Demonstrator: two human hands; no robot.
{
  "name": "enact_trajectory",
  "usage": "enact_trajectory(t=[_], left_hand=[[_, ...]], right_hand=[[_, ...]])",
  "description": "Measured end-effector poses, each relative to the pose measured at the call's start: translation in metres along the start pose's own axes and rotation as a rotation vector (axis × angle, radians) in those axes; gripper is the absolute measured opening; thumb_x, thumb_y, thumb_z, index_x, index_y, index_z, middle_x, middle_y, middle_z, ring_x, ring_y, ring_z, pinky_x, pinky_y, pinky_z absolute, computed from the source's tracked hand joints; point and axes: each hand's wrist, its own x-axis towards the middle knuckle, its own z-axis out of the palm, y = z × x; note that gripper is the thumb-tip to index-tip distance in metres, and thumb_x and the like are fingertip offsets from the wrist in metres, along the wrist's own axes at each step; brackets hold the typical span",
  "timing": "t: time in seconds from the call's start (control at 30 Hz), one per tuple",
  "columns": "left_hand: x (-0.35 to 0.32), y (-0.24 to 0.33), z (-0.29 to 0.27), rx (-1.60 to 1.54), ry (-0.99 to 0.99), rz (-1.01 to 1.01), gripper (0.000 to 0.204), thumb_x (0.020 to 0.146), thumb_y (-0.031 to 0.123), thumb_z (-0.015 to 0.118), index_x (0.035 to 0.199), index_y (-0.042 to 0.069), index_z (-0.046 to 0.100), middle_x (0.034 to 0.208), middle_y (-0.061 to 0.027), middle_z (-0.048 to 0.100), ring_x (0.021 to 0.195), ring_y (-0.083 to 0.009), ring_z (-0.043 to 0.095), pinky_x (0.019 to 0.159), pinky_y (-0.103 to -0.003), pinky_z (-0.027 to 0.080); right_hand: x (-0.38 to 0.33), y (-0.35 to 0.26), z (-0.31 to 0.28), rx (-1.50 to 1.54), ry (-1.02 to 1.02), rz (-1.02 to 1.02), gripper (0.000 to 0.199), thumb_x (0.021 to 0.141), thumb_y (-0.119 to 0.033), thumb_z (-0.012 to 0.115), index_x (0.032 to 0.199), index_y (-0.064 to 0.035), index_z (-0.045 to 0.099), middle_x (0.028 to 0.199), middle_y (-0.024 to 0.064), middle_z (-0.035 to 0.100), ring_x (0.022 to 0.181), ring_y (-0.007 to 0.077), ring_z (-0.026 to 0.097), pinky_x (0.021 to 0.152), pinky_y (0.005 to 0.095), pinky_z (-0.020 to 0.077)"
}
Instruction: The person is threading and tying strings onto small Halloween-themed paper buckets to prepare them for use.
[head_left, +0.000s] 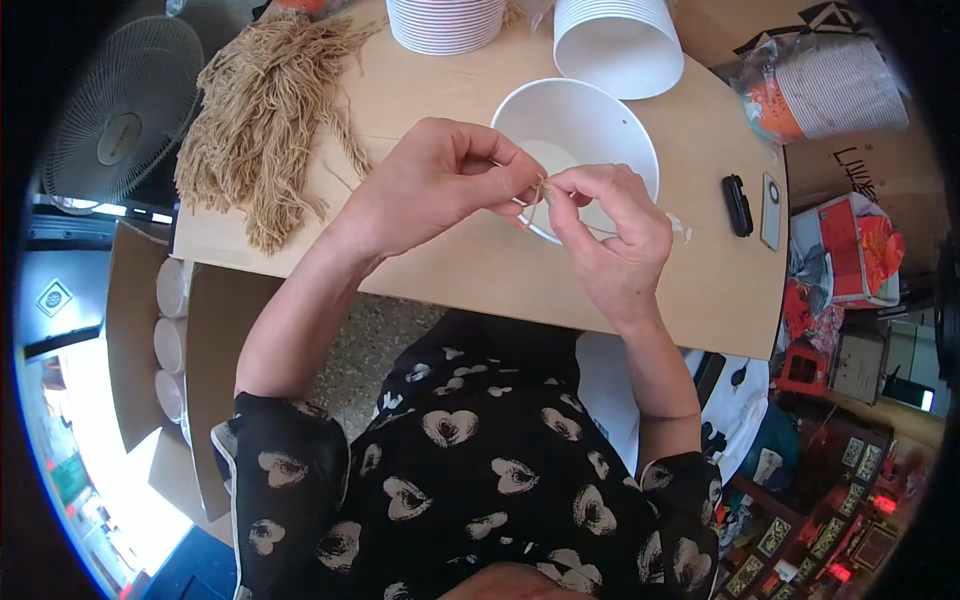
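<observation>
My left hand (430,188) and my right hand (618,235) meet above the near rim of a white paper bucket (628,150). Both pinch a thin tan cord (541,187) between thumb and forefinger, and a small loop or knot shows between the fingertips. The bucket is tilted with its mouth toward me, and a small hole shows in its far right wall. Part of its near rim is hidden behind my hands. A big bundle of tan cords (265,120) lies on the left of the table, some ends hanging over the edge.
Beyond stand a stack of white buckets (446,28) and another bucket (620,50) on its side. A black object (737,206) and a flat silver one (770,212) lie at the right edge. An open carton (135,330) with white rolls stands lower left, near a fan (122,120).
</observation>
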Motion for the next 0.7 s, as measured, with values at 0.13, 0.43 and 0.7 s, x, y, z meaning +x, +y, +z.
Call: enact_trajectory(t=[0.13, 0.43, 0.7], left_hand=[[0.003, -0.0018, -0.0023, 0.064, 0.006, 0.003, 0.028, 0.096, 0.02, 0.067, 0.108, -0.006, 0.069, 0.093, -0.0072, 0.071, 0.085, -0.0102, 0.067, 0.079, -0.023, 0.055], [0.0075, -0.0055, 0.0056, 0.096, 0.092, 0.057, 0.016, 0.085, 0.008, 0.068, 0.088, -0.008, 0.071, 0.08, -0.0087, 0.072, 0.076, -0.01, 0.067, 0.072, -0.024, 0.055], [0.0054, -0.0073, 0.0044, 0.107, 0.059, 0.032, 0.022, 0.093, 0.011, 0.068, 0.106, -0.007, 0.07, 0.091, -0.0093, 0.073, 0.085, -0.0107, 0.07, 0.079, -0.022, 0.056]], right_hand=[[-0.0004, 0.0046, -0.0017, -0.148, -0.03, -0.137, 0.021, 0.071, 0.003, 0.078, 0.087, -0.0068, 0.069, 0.081, 0.0047, 0.069, 0.07, 0.0204, 0.061, 0.069, 0.0321, 0.0453], [0.0027, 0.0051, -0.0038, -0.208, -0.086, -0.181, 0.021, 0.071, 0.001, 0.079, 0.087, -0.0075, 0.069, 0.082, 0.0038, 0.069, 0.07, 0.0207, 0.061, 0.07, 0.033, 0.0437], [0.0044, 0.001, -0.0066, -0.056, -0.156, 0.021, 0.014, 0.076, 0.002, 0.075, 0.085, -0.0051, 0.068, 0.078, 0.0044, 0.067, 0.068, 0.018, 0.059, 0.07, 0.0316, 0.0441]])
